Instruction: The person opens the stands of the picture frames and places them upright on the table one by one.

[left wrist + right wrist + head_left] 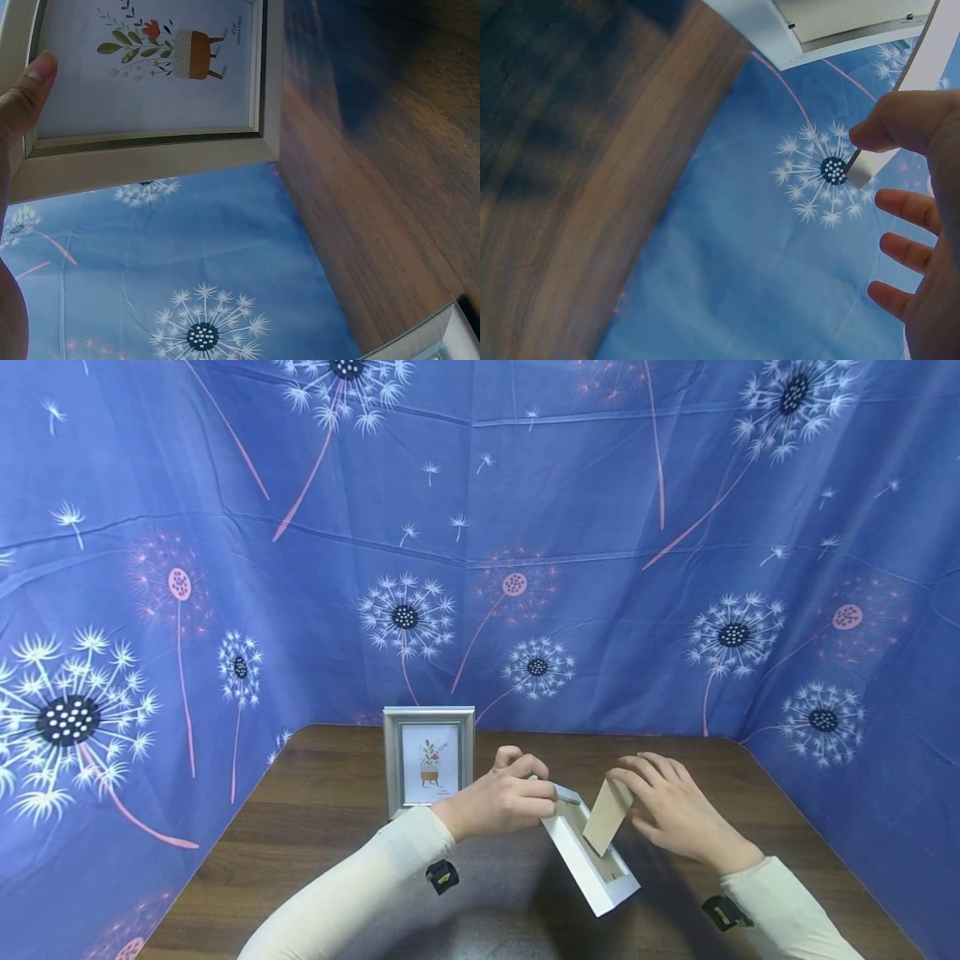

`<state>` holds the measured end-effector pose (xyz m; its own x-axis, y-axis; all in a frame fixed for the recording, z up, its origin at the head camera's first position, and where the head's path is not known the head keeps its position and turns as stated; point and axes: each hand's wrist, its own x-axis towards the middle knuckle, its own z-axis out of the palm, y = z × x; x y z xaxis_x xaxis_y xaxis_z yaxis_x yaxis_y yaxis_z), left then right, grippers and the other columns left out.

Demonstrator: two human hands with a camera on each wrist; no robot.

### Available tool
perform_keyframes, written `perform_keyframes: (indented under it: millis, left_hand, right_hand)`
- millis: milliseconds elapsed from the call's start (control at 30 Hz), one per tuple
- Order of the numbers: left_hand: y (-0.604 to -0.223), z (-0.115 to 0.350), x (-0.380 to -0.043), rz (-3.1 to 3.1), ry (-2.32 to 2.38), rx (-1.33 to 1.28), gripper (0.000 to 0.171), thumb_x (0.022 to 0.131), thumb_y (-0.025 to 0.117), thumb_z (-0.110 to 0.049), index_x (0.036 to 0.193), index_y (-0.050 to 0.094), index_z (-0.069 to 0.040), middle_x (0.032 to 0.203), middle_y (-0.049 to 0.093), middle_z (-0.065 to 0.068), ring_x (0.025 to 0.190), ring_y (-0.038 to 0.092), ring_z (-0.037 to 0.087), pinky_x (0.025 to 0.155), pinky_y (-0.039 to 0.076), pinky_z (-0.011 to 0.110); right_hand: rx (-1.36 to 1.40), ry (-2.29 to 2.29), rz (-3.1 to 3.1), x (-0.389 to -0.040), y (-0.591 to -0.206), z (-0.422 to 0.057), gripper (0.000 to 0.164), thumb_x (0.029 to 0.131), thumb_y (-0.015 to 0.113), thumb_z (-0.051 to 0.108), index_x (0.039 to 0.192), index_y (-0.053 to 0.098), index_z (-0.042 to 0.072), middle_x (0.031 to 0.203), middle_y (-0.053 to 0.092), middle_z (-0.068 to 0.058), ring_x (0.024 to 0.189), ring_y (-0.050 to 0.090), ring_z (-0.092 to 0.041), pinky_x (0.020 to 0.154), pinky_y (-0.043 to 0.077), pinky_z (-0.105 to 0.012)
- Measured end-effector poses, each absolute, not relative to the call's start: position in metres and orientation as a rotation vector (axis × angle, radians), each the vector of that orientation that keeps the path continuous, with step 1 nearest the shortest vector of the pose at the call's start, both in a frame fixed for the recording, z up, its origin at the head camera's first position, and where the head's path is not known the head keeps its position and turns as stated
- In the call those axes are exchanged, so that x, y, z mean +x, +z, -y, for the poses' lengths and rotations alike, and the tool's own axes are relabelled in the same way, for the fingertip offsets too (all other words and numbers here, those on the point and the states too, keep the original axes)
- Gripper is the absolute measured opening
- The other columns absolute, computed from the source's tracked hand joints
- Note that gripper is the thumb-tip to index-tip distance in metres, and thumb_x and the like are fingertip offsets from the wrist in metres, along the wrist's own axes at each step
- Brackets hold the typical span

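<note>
My left hand [510, 797] grips a white picture frame [581, 870] at its upper end and holds it tilted above the table. In the left wrist view the thumb lies on the front of this frame [150, 157], over a card with a potted plant drawn on it. The frame's beige back faces up toward the head camera. From that back a flat beige stand leg [609, 817] sticks out at an angle. My right hand [678, 814] pinches the leg's free end between thumb and index finger; its other fingers [906, 251] are spread away from it.
A second, silver-grey picture frame [392, 768] stands upright on the brown wooden table [330, 827], behind my left forearm, with a similar plant picture. A blue dandelion-print cloth [600, 643] hangs around the table's back and sides.
</note>
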<state>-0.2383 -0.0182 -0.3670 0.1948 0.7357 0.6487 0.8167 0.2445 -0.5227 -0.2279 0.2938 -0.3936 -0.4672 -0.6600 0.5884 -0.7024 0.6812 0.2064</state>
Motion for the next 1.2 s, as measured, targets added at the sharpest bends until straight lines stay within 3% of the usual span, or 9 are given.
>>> perform_keyframes:
  millis: [233, 500, 867, 1200]
  left_hand:
    - [-0.364, 0.017, -0.237, 1.584, -0.172, -1.494, 0.018, 0.077, 0.081, -0.016, 0.087, 0.068, -0.023, 0.091, 0.063, -0.015, 0.1, 0.049, 0.012, 0.088, 0.033, 0.04]
    - [-0.363, 0.017, -0.237, 1.616, -0.238, -1.47, 0.02, 0.078, 0.085, -0.027, 0.092, 0.071, -0.021, 0.093, 0.068, -0.015, 0.098, 0.049, 0.013, 0.089, 0.032, 0.041]
    - [-0.358, 0.02, -0.236, 1.659, -0.289, -1.464, 0.023, 0.077, 0.084, -0.027, 0.096, 0.071, -0.02, 0.095, 0.068, -0.013, 0.098, 0.049, 0.014, 0.09, 0.03, 0.042]
    - [-0.355, 0.021, -0.237, 1.687, -0.375, -1.452, 0.032, 0.073, 0.084, -0.039, 0.094, 0.07, -0.019, 0.093, 0.069, -0.013, 0.096, 0.049, 0.014, 0.09, 0.028, 0.043]
  right_hand:
    - [0.978, 0.074, 2.275, -0.229, -0.398, -0.3, 0.062, 0.064, 0.073, 0.012, 0.124, 0.058, 0.007, 0.121, 0.057, -0.018, 0.11, 0.051, -0.046, 0.088, 0.038, -0.06]
    - [0.826, 0.046, 2.366, -0.228, -0.4, -0.304, 0.064, 0.064, 0.079, 0.016, 0.124, 0.057, 0.01, 0.124, 0.055, -0.021, 0.11, 0.049, -0.045, 0.084, 0.038, -0.063]
    - [0.705, 0.063, 2.417, -0.226, -0.4, -0.312, 0.059, 0.068, 0.075, 0.014, 0.123, 0.056, 0.009, 0.123, 0.054, -0.025, 0.11, 0.048, -0.047, 0.085, 0.037, -0.065]
    - [0.62, 0.078, 2.495, -0.227, -0.405, -0.319, 0.058, 0.069, 0.077, 0.014, 0.122, 0.054, 0.009, 0.126, 0.051, -0.026, 0.112, 0.046, -0.049, 0.085, 0.035, -0.068]
